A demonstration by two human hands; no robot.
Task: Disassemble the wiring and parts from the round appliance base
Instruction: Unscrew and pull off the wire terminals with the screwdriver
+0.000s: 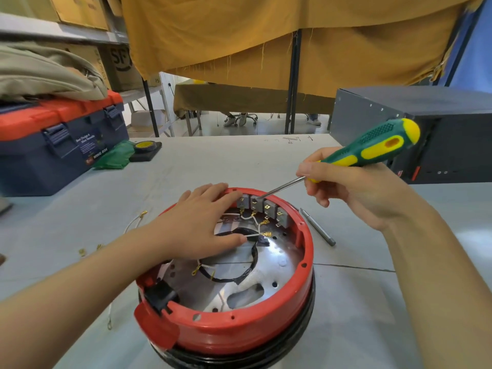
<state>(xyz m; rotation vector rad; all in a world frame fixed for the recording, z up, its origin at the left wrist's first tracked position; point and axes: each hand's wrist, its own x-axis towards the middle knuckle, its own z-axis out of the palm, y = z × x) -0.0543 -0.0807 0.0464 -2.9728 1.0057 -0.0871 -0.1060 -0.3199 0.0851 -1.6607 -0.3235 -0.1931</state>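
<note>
Over the red base (239, 326) rim, left hand (202, 222) lies flat (fingers straight); right hand (354, 190) grips the screwdriver (372, 147).

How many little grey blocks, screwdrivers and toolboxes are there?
Grey blocks in the red base: 4
Screwdrivers: 1, in the right hand
Toolboxes: 1
Total: 6

Blue-and-red toolbox (53, 145) at left, tape roll (145, 147) beside green bag (114, 158), dark metal box (439, 134) at right
</note>
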